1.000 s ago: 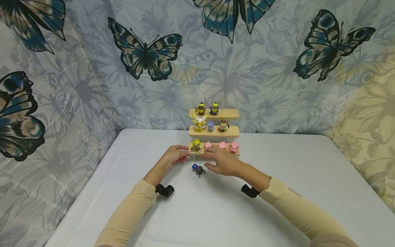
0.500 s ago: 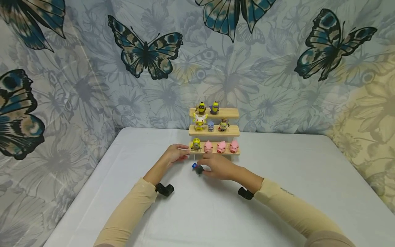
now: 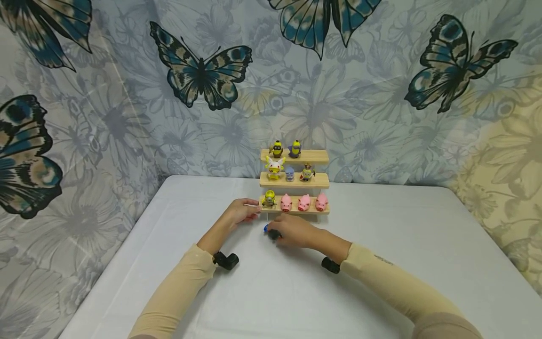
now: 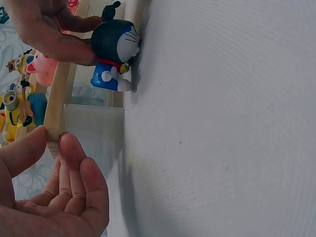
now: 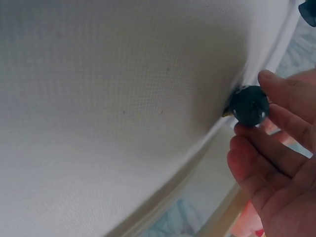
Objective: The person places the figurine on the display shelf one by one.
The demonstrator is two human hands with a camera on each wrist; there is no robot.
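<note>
Thumb and fingertips of my left hand [image 3: 243, 212] pinch the left end of the lowest board of a wooden tiered display shelf [image 4: 58, 101]. Just in front of the shelf, a small cat figurine [image 4: 114, 47] lies face down at the tabletop. It has a dark blue-green head, white whiskered face, red collar and blue body. My right hand [image 3: 294, 230] pinches its head between thumb and fingers and hides part of it in the head view. The right wrist view shows the round back of the head [image 5: 249, 105] beside the fingertips.
Three pink pig figurines [image 3: 303, 203] and a yellow figurine [image 3: 268, 198] stand on the bottom tier. Several more small figurines [image 3: 290, 173] occupy the two upper tiers. White cloth covers the table [image 3: 237, 301], and a butterfly-patterned backdrop [image 3: 360, 117] hangs behind.
My right hand has moved down and left from in front of the pigs and taken hold of the cat figurine's head. My left hand has stayed at the shelf's end.
</note>
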